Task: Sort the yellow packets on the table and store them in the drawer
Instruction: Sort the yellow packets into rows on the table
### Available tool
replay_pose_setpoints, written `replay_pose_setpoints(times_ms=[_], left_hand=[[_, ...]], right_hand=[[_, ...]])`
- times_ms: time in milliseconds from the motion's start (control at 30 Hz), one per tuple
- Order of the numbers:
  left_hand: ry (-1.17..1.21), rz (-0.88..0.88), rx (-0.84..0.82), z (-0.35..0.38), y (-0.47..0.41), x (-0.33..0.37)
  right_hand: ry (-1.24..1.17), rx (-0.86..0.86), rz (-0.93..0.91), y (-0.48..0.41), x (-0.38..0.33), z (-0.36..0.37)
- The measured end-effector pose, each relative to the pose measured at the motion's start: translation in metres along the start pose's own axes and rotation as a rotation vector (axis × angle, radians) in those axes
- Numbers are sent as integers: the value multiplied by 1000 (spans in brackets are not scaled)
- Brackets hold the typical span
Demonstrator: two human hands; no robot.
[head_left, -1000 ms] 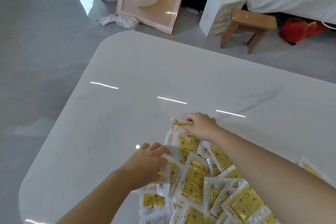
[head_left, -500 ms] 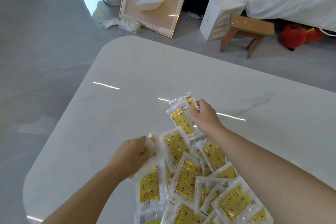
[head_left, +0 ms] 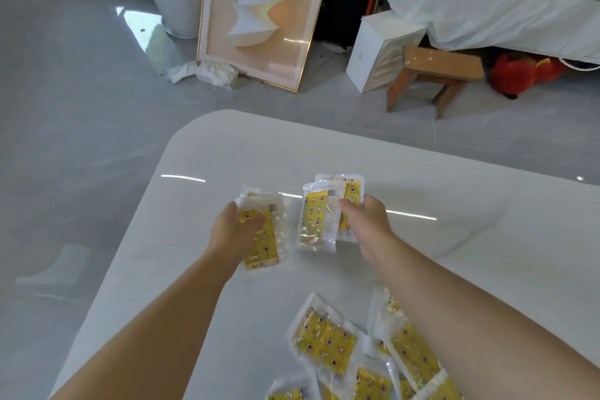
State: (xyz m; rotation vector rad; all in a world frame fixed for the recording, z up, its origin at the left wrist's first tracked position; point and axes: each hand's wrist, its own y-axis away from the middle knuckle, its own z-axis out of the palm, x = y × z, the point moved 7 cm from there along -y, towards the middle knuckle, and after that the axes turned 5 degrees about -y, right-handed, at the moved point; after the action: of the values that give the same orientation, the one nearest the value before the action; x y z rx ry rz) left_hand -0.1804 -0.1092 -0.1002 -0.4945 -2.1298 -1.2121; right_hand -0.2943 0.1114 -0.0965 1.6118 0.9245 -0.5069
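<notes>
With the left grip closed round a small stack of yellow packets at nine o'clock and the right grip pinching another bunch at three, both over the desk, it seems best to square their edges together before reaching for the loose pile at six.

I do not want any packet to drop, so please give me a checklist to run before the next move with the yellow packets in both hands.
1. Left hand grips the left bundle: ok.
2. Right hand grips the right bundle: ok.
3. The two bundles are apart, not tangled: ok.
4. All packets gathered: not ok, a loose pile lies on the table.
5. Drawer in view: not ok, none visible.
</notes>
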Motion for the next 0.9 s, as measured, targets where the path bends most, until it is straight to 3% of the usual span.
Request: replay_pose_setpoints(times_ms=[333,633,900], left_hand=[[-130,99,-99,36,-97,61],[-635,322,207,64,-117,103],[-669,382,173,60,-107,98]], right_hand=[[111,132,-88,-79,-23,21],[328,319,-144,-101,-34,0],[697,291,-258,-86,-33,-14]])
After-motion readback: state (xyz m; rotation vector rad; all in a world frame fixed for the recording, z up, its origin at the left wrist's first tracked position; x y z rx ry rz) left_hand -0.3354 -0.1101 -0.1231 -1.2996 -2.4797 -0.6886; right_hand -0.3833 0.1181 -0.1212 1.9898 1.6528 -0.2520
